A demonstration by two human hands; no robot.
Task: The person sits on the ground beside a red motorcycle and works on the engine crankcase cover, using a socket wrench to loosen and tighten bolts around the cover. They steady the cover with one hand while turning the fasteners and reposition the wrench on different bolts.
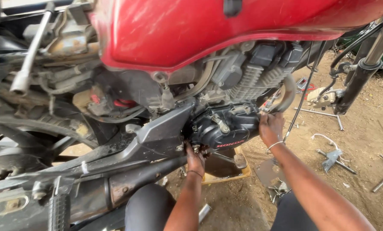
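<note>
A red motorcycle tank (208, 30) fills the top of the head view, with the black engine side cover (225, 126) below it. My left hand (195, 157) reaches under the lower left edge of that cover, fingers curled against the bolts there; what it grips is hidden. Pressed against the cover's right edge, near the exhaust pipe (287, 94), is my right hand (270, 127), with a thin band on its wrist. A foot pedal (238, 160) sticks out just below the cover, between the two hands.
A socket wrench (29, 55) lies across the frame at the upper left. The front fork (364, 68) stands at right. Metal rods and brackets (332, 158) lie scattered on the dirt ground. A wooden block (225, 173) sits under the engine. My knees are at the bottom.
</note>
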